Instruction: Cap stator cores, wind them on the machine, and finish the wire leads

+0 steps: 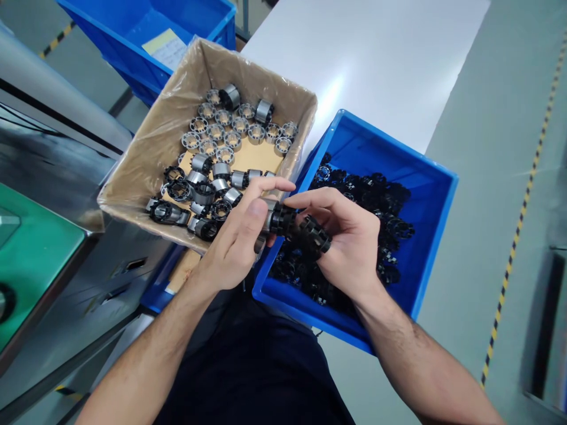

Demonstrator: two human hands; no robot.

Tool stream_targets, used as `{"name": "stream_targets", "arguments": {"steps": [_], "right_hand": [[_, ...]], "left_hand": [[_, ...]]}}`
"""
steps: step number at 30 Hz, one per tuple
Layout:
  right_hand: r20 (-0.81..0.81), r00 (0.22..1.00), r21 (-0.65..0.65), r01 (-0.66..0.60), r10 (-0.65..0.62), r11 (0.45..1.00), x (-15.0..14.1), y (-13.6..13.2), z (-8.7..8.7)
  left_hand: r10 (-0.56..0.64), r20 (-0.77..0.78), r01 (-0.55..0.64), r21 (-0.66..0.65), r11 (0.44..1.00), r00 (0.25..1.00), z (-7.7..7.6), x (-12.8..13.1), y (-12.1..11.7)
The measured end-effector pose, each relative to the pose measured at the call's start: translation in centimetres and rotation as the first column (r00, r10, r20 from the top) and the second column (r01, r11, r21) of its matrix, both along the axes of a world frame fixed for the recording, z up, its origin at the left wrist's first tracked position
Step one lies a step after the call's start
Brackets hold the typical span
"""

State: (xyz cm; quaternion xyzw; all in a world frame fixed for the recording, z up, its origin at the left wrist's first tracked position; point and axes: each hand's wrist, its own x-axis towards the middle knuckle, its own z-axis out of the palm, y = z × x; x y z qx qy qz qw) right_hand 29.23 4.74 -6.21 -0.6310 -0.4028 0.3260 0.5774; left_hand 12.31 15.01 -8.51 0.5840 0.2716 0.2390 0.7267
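We had a silver ring [271,212] gripped in our left hand [237,239], its axis running roughly left to right and its black toothed end [284,222] facing the black ring [315,236] pinched in our right hand [349,242] (touching or not, we couldn't tell), between carton [266,77] and blue bin [436,251].

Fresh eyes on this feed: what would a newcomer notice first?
Mid-picture, the left hand holds a silvery piece and the right hand a black ring, close together. At upper left, a plastic-draped box holds silvery rings; to the right, a blue bin holds a heap of black parts.
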Motion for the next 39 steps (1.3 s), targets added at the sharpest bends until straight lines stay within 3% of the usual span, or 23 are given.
{"name": "stream_targets", "arguments": {"steps": [11,16,22,27,31,32,36,39], "right_hand": [[-0.243,0.97,-0.044,-0.001,-0.01,0.999,-0.4,0.3,0.5],[-0.247,0.969,-0.055,0.004,-0.018,0.998,-0.7,0.0,0.3],[-0.073,0.992,0.006,0.102,-0.101,0.995,-1.2,-0.4,0.0],[-0.198,0.98,-0.024,0.031,-0.035,0.999,-1.2,-0.4,0.2],[0.141,0.978,0.163,0.127,-0.15,0.978,-1.3,-0.6,0.4],[0.164,0.973,0.18,0.132,-0.162,0.975,-1.3,-0.6,0.4],[-0.072,0.996,0.053,0.063,-0.059,0.997,-1.0,-0.8,0.3],[-0.032,0.996,0.072,0.09,-0.088,0.993,-0.7,-0.8,0.3]], "left_hand": [[-0.007,-0.021,0.01,0.179,0.984,1.0,0.2,-0.3,-0.3],[-0.014,-0.007,0.015,0.153,0.988,1.0,0.0,-0.5,-0.2],[-0.004,0.038,-0.003,0.163,0.987,0.999,-0.2,-0.5,0.0],[-0.102,0.149,0.062,0.251,0.966,0.984,-1.2,-0.4,-0.1],[-0.115,0.117,0.086,0.231,0.969,0.986,-1.5,-0.7,0.0],[-0.126,0.1,0.102,0.218,0.971,0.987,-1.4,-0.7,0.0],[-0.176,0.026,0.167,0.204,0.965,0.984,-0.8,-1.0,0.1],[-0.183,0.035,0.173,0.193,0.966,0.982,-0.4,-1.1,0.2]]}}
